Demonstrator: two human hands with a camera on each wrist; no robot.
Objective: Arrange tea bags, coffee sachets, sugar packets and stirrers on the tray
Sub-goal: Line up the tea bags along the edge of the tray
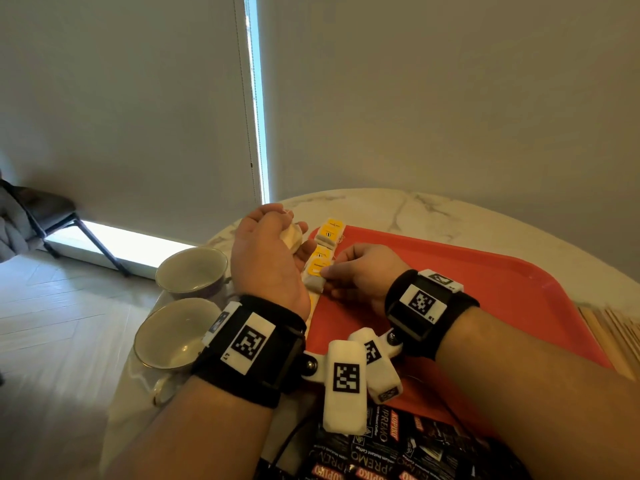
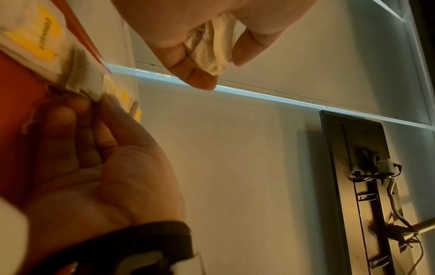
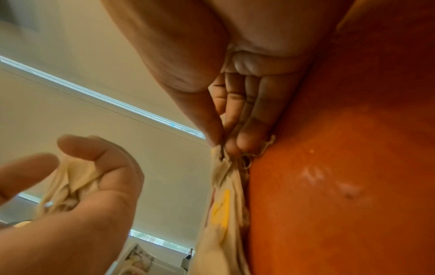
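left hand (image 1: 266, 251): tea bags (image 1: 290, 237) are gripped above table edge | right hand (image 1: 360, 271): one tea bag (image 1: 313, 284) is pinched in the row on red tray (image 1: 485, 289)

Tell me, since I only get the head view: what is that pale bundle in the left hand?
Observer: The left wrist view shows the left hand curled round crumpled tea bags, thumb and fingers closed on them.
Operator: And the right hand, is it gripping something or just resting?
Observer: The right wrist view shows the right hand pinching the top edge of a tea bag on the tray between thumb and fingertips.
Operator: Anything trailing from that one?
Observer: Yes, a thin string loops out beside the fingertips onto the red tray.
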